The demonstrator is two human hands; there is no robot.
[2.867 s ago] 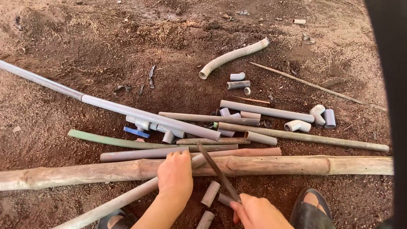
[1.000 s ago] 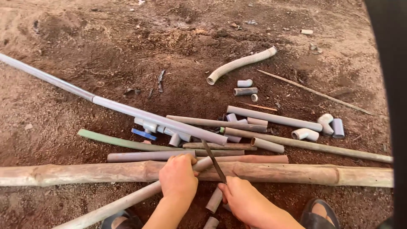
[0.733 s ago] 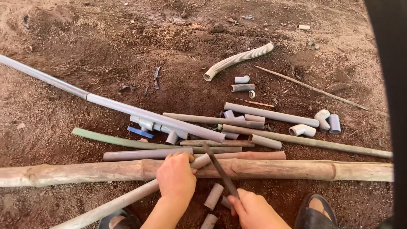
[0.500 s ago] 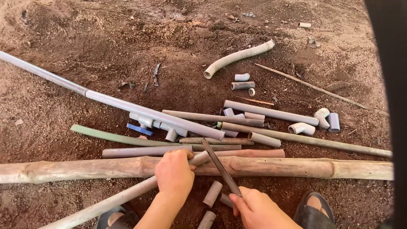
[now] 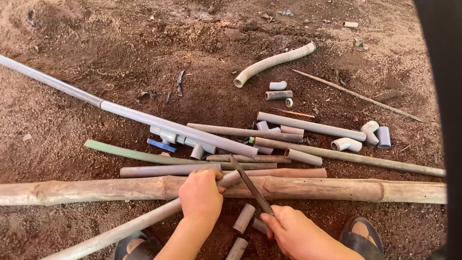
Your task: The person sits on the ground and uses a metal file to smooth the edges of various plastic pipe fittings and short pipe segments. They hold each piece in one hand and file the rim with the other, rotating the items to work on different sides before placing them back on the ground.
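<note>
left hand (image 5: 199,195) clamps the long grey plastic pipe (image 5: 139,224) down on the thick bamboo pole (image 5: 313,188), steadying it; right hand (image 5: 293,231), fingers wrapped tight, lays the thin dark saw blade (image 5: 250,184) across the pipe's end.

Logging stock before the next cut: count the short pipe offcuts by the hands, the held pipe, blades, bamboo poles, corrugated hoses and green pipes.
Short pipe offcuts: 3
Grey pipe in left hand: 1
Blade in right hand: 1
Bamboo pole: 1
Corrugated hose: 1
Green pipe: 1
Total: 8
</note>
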